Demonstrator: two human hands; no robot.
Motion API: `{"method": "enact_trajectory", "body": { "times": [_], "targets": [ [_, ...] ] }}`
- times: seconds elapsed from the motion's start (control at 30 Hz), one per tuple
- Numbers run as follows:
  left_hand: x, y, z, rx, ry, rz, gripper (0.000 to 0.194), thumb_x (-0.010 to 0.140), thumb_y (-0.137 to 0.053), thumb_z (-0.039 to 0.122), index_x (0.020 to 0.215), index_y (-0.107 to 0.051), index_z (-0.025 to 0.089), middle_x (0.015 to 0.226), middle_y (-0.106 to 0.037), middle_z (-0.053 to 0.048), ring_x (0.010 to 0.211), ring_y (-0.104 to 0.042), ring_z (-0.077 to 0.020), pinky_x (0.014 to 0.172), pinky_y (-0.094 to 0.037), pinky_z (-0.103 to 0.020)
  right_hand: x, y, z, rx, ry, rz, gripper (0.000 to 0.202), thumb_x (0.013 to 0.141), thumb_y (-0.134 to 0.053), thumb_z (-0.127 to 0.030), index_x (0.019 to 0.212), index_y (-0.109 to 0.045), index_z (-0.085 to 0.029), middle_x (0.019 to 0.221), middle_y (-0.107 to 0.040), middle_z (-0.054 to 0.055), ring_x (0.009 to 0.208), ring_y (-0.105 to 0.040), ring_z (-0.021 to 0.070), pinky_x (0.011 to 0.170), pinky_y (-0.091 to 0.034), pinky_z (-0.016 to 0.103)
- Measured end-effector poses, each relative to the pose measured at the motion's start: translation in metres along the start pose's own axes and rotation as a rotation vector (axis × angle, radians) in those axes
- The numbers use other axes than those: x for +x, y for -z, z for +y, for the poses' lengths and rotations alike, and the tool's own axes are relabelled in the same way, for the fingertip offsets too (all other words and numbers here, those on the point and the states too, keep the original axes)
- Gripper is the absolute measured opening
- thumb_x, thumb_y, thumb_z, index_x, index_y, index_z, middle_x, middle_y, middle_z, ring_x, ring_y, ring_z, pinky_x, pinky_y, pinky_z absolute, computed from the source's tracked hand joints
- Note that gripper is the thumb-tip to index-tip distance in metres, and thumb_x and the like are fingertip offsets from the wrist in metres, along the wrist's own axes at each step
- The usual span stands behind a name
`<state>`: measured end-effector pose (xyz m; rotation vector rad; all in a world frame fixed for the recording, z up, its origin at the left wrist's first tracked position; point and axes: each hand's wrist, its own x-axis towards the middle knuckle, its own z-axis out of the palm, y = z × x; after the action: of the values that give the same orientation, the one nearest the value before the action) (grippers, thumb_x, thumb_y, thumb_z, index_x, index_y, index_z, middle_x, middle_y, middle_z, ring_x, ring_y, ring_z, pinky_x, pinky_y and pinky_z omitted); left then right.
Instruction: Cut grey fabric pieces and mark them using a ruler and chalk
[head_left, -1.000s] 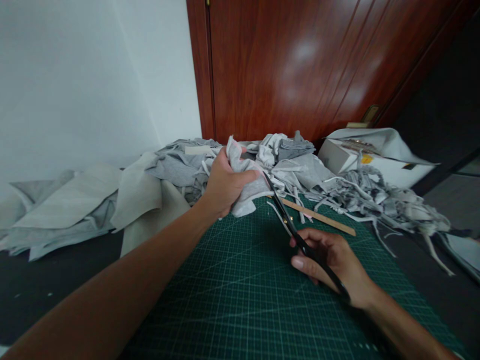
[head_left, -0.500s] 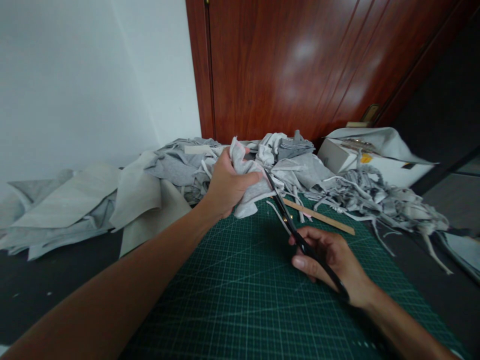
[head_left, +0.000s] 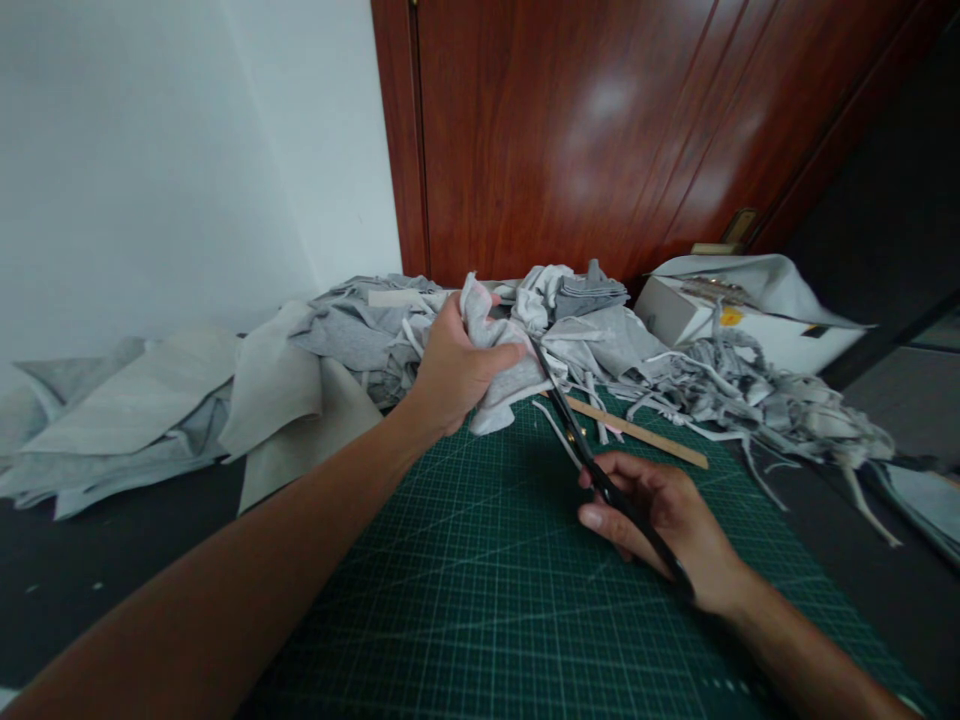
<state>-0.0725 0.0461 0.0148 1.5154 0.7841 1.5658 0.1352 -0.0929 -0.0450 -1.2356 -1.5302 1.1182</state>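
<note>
My left hand (head_left: 459,368) pinches a crumpled piece of light grey fabric (head_left: 499,392) between thumb and fingers, held up above the cutting mat. In my right hand (head_left: 651,512) is a pair of black scissors (head_left: 606,487), its fingers wrapped around the handles. The blades point up and away, their tips at the right edge of the fabric; whether they cut into it I cannot tell. A thin pale strip (head_left: 556,430) shows alongside the blades.
The green cutting mat (head_left: 450,580) covers the table's middle, with a wooden ruler (head_left: 637,430) on it. Fabric pieces (head_left: 150,390) lie at left, more fabric (head_left: 592,295) at the back. Tangled grey strips (head_left: 772,400) and a white box (head_left: 780,335) are at right, before a wooden door (head_left: 570,130).
Hardly anything differs. My right thumb has shifted slightly left on the scissors; my left hand and the fabric stay in place.
</note>
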Motion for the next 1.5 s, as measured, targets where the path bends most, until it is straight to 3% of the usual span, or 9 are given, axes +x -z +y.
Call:
{"method": "enact_trajectory", "body": {
  "times": [0.4,0.8,1.13,1.5],
  "targets": [
    [0.0028,0.0015,0.0043,-0.123,0.070,-0.010,0.065,0.052,-0.085,0.018,0.112,-0.060,0.020,0.091,-0.064,0.000,0.079,-0.061,-0.0192,0.074,-0.051,-0.034,-0.0002,-0.0018,-0.0010,-0.055,0.006,0.012,0.044,0.074,-0.094,-0.050,0.089,-0.065,-0.020,0.061,-0.052,-0.007,0.047,-0.040,0.0091,0.042,-0.029,0.023],
    [-0.0008,0.0031,0.0060,-0.240,0.182,-0.124,0.078,0.047,-0.094,0.012,0.115,-0.057,0.019,0.099,-0.071,-0.001,0.088,-0.069,-0.0205,0.083,-0.056,-0.038,0.0017,0.0015,0.0021,0.013,0.026,0.007,0.046,0.069,-0.097,-0.045,0.092,-0.067,-0.019,0.063,-0.058,-0.005,0.050,-0.046,0.0102,0.045,-0.036,0.023],
    [0.0002,0.0041,0.0040,-0.182,0.169,-0.153,0.069,0.047,-0.095,0.011,0.107,-0.061,0.018,0.099,-0.073,-0.003,0.091,-0.071,-0.0228,0.087,-0.056,-0.040,0.0020,-0.0002,0.0021,0.000,0.005,0.030,0.047,0.067,-0.098,-0.047,0.090,-0.067,-0.020,0.063,-0.057,-0.005,0.049,-0.045,0.0105,0.045,-0.036,0.024],
    [0.0005,0.0051,0.0029,-0.137,0.169,-0.140,0.069,0.046,-0.096,0.012,0.106,-0.060,0.018,0.098,-0.072,-0.003,0.089,-0.070,-0.0218,0.086,-0.056,-0.040,0.0008,0.0004,0.0042,-0.002,0.010,0.029,0.042,0.069,-0.098,-0.037,0.089,-0.066,-0.019,0.063,-0.055,-0.006,0.054,-0.041,0.0104,0.050,-0.031,0.024]
  ]
}}
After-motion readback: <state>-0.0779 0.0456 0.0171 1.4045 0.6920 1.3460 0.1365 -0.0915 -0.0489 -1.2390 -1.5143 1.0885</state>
